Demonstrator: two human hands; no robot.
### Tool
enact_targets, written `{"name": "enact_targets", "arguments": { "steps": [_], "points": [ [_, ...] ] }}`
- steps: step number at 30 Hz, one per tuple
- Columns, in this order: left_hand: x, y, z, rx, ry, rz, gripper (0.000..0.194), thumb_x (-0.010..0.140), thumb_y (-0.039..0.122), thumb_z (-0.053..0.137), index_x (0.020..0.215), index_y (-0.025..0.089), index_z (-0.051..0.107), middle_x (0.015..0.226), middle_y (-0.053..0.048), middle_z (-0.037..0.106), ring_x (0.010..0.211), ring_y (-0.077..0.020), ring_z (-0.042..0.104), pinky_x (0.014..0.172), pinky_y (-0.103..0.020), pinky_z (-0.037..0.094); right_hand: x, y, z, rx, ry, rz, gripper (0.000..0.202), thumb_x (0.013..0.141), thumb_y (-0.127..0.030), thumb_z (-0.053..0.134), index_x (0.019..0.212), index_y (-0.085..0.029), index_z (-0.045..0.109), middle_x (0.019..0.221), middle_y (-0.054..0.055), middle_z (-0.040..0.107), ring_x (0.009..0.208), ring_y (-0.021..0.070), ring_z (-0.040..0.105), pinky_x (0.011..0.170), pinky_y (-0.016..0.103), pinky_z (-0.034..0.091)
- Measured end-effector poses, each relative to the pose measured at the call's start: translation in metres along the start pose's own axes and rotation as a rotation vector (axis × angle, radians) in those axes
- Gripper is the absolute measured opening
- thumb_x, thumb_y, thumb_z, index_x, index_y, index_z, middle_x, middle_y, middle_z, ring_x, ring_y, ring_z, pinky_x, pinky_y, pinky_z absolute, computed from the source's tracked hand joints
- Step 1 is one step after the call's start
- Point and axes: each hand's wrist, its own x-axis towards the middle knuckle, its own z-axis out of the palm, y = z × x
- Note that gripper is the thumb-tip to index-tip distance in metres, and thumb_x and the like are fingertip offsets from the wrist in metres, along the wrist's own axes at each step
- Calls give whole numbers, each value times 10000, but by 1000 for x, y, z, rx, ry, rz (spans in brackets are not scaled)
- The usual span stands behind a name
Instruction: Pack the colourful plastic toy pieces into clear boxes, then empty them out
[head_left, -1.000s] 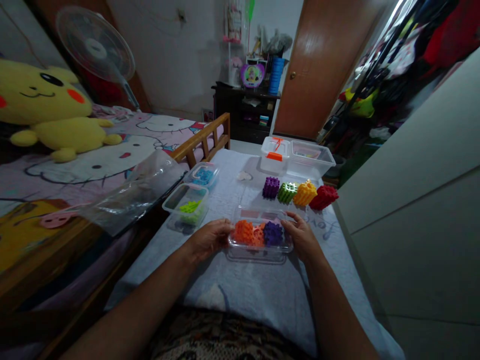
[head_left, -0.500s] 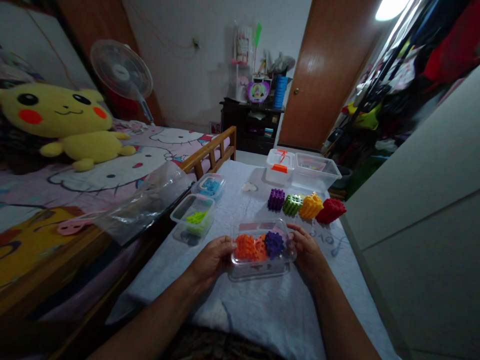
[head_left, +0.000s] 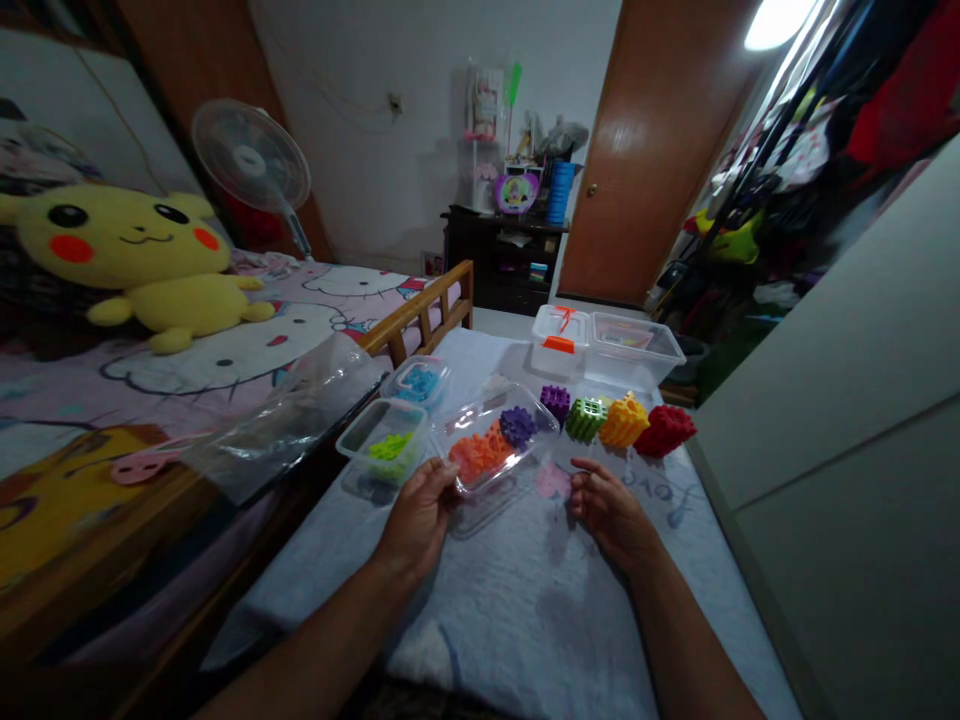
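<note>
My left hand [head_left: 424, 515] grips the near left corner of a clear plastic box [head_left: 491, 480], which is tilted. Inside it lie orange interlocking pieces [head_left: 480, 452] and a dark purple piece [head_left: 517, 427]. To the right of the box, apart from it, my right hand [head_left: 606, 510] is empty with its fingers loosely bent and apart. Beyond that hand stand block shapes in a row: purple [head_left: 555, 404], green [head_left: 586, 420], yellow [head_left: 624, 420] and red [head_left: 664, 430]. Left of the held box is an open clear box [head_left: 356, 452] holding lime-green pieces [head_left: 390, 449].
A clear box with blue pieces [head_left: 417, 384] sits behind the lime one. At the far end are a box with orange clips [head_left: 559, 350] and a large clear bin [head_left: 626, 362]. A wooden bed rail [head_left: 416, 315] and plastic bag [head_left: 300, 415] border the left side.
The clear box with orange and purple pieces has moved left and away from me, in my left hand, and is now tilted. My right hand has let go of it.
</note>
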Motion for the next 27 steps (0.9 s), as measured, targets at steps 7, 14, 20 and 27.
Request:
{"name": "enact_targets", "arguments": {
  "steps": [7,14,20,27],
  "points": [
    [35,1,34,-70,63,129,335,567,288,820,663,177,520,638,58,547,593,-80,522,606,-208,465,0,-1,2,-15,-43,21,416,659,-324,892,1014,-188,723,787,-3,682,599,95,603,558,226,491],
    [107,0,81,-93,176,212,270,636,257,740,669,180,483,531,83,501,489,-54,468,533,-181,390,0,-1,1,-16,-29,47,417,663,-320,894,1020,-195,720,791,-2,668,613,97,599,557,227,484],
    [162,-7,109,-49,243,248,259,663,263,724,662,184,478,502,89,486,435,-58,451,486,-186,363,1,4,-2,-16,-21,34,409,695,-337,876,1048,-203,718,804,2,658,604,96,589,550,229,475],
    [210,-17,116,0,341,266,205,664,223,689,636,182,490,500,72,480,438,-80,461,470,-207,362,1,2,-1,-19,-35,55,417,678,-349,888,1033,-204,723,792,-3,648,602,98,579,551,235,466]
  ]
}}
